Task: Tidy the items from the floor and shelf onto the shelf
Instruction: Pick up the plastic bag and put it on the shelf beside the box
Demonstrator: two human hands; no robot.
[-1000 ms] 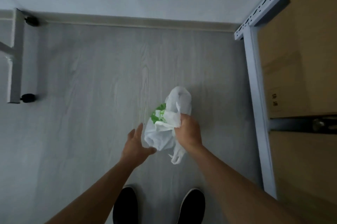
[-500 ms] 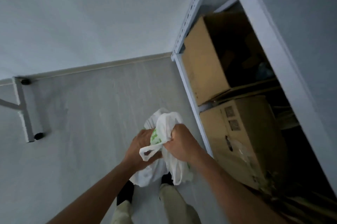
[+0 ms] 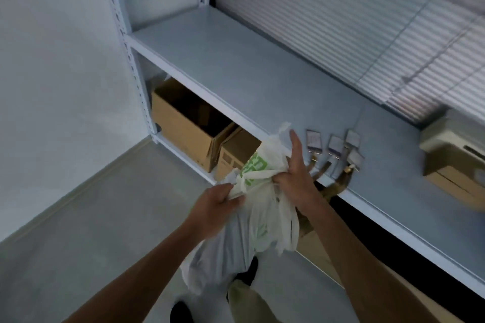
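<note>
Pale grey flooring [image 3: 78, 244] fills the lower left of the head view, meeting a plain white wall [image 3: 52, 60] along a low skirting board. To the right stands a light grey metal shelving unit [image 3: 236, 70] with a perforated upright; its broad middle shelf board is mostly bare, and closed horizontal blinds [image 3: 341, 20] hang behind it. On that shelf, close to the front edge, lies a cluster of small paintbrushes [image 3: 333, 149] with their handles pointing toward the person, and farther right sits a blurred beige box-like item [image 3: 454, 154]. Under the shelf an open cardboard box [image 3: 183, 125] rests on the bottom level, with a smaller closed carton [image 3: 236, 154] just beside it. In front of the shelf edge, both hands hold a white plastic bag [image 3: 252, 217] with green print, which hangs down over the person's legs and dark shoes. The left hand [image 3: 215, 207] is closed around the bag's bunched neck. The right hand [image 3: 296, 175] pinches the gathered plastic too, with its index finger stretched upward.
</note>
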